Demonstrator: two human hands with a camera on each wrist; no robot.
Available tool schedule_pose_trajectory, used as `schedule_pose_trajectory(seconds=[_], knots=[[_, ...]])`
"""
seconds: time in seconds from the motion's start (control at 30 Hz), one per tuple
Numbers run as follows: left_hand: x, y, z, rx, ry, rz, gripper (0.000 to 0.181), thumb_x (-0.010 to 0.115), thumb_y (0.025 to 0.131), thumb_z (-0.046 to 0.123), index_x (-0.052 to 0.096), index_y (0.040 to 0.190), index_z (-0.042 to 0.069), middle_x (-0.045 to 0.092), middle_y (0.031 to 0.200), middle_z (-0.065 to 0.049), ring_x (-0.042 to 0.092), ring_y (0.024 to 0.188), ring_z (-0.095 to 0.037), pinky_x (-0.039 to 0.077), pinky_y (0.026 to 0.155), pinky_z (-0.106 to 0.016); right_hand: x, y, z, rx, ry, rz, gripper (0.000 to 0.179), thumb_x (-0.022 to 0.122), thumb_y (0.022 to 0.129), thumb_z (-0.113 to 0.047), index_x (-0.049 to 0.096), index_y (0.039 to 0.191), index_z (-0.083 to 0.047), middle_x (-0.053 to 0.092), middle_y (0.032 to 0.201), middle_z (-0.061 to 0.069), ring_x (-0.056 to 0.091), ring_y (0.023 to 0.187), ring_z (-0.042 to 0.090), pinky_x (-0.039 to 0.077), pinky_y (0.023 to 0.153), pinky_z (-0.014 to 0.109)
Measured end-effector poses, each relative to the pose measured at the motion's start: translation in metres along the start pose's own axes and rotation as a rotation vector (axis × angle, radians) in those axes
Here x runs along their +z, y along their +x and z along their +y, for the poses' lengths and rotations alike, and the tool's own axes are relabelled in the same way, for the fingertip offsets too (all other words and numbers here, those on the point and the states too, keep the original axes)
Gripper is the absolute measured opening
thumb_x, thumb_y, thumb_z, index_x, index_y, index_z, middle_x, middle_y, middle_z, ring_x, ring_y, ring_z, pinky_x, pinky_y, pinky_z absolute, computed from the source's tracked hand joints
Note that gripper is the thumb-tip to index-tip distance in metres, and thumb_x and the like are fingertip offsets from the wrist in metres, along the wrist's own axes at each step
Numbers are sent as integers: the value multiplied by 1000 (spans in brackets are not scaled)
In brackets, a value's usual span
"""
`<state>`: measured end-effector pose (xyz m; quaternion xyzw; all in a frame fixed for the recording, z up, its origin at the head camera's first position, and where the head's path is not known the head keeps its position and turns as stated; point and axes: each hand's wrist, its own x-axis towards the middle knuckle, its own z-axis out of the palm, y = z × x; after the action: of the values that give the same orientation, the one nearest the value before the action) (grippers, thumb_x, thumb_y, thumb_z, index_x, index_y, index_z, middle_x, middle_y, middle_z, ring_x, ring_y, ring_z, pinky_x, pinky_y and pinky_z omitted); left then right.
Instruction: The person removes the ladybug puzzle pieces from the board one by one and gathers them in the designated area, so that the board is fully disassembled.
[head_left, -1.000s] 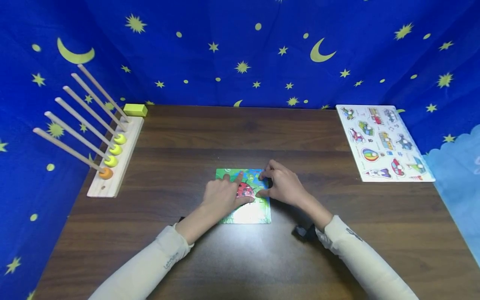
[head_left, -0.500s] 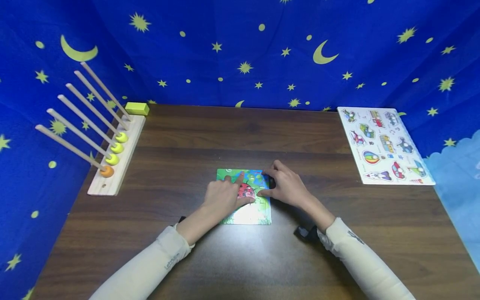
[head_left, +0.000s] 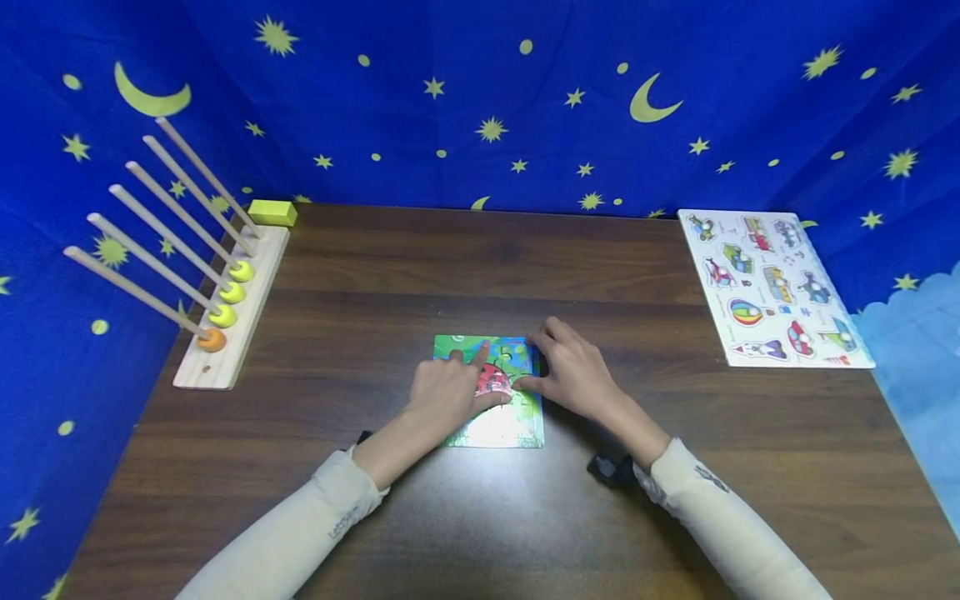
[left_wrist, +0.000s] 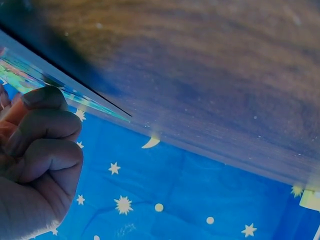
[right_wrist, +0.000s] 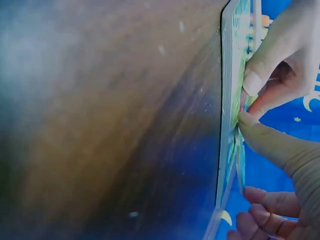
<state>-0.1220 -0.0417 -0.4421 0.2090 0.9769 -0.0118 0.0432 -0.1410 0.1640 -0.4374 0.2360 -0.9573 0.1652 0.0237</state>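
A small jigsaw puzzle (head_left: 498, 429) with a red ladybug (head_left: 492, 377) on green and blue lies flat on the table. My left hand (head_left: 442, 392) rests on its left part, index finger and thumb stretched over the picture. The left wrist view shows that hand's other fingers curled in. At the right edge of the puzzle, my right hand (head_left: 573, 367) pinches a puzzle piece (right_wrist: 241, 167) between thumb and fingertips. In the right wrist view this bluish-green piece stands tilted up from the board, its thumb end low against the picture. Glare covers the puzzle's lower part.
On the left stands a wooden peg rack (head_left: 213, 367) with yellow and orange beads, a yellow block (head_left: 272, 212) behind it. A white knob-puzzle board (head_left: 712, 279) lies at the right back. A star-patterned blue curtain (head_left: 480, 83) borders the wooden table (head_left: 480, 275).
My right fingertips have shifted slightly outward to the puzzle's upper right edge, while the thumb stays on the picture. The left hand keeps its place. The head view sways a little.
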Motion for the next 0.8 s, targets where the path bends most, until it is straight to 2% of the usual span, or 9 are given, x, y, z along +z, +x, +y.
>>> schedule_pose_trajectory(seconds=[0.27, 0.43, 0.67, 0.8], knots=[[-3, -1, 1, 0, 11, -12, 87, 48, 84, 79, 48, 149, 21, 59, 70, -6, 20, 48, -10, 19, 42, -24, 2, -1, 6, 19, 24, -23, 69, 86, 71, -51, 70, 115, 1, 54, 95, 7, 45, 70, 14, 40, 55, 25], [-2, -2, 1, 2, -1, -14, 87, 48, 84, 79, 48, 149, 20, 64, 77, -9, 22, 48, -10, 21, 41, -25, 5, 2, 6, 20, 44, -40, 63, 85, 74, -49, 70, 112, -1, 54, 99, 8, 48, 72, 15, 43, 55, 27], [-1, -2, 0, 1, -3, -5, 88, 48, 84, 80, 48, 149, 21, 66, 81, -10, 22, 47, -11, 20, 42, -25, 5, 7, 6, 49, 76, -79, 58, 85, 71, -44, 70, 109, -3, 54, 100, 8, 50, 73, 16, 48, 59, 31], [-1, -2, 1, 0, -7, -13, 88, 48, 84, 79, 47, 149, 21, 67, 83, -10, 19, 47, -10, 18, 42, -25, 3, 8, 7, 21, 73, -108, 58, 82, 70, -43, 69, 110, -3, 53, 100, 7, 50, 74, 16, 48, 60, 31]])
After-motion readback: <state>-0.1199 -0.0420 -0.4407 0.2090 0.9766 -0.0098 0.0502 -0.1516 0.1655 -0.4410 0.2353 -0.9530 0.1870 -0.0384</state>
